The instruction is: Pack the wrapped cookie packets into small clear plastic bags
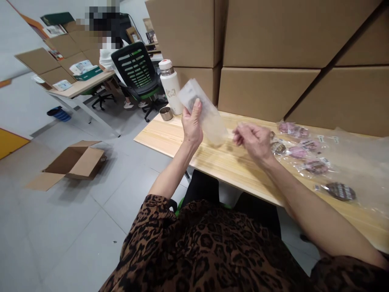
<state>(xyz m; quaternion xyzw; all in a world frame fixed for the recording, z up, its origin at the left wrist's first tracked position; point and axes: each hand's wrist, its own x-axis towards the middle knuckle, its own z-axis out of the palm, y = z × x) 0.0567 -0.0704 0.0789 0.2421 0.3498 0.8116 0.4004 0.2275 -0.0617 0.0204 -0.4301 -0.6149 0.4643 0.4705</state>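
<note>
My left hand (192, 123) is raised above the wooden table (170, 138) with its fingers closed round a clear plastic bag (203, 111), thumb pressed on its upper part. My right hand (253, 140) is closed in a pinch beside the bag's lower end, near its open edge; whether it grips the film I cannot tell. To the right lie several small packed items (299, 152) in clear wrappers, pink and dark brown, on the table.
A white flask (170, 86) and a small metal cup (166, 113) stand at the table's far left corner. Large cardboard boxes (267, 36) are stacked behind the table. An open box (74, 162) lies on the floor. Another person sits at a far desk beside a mesh chair (138, 73).
</note>
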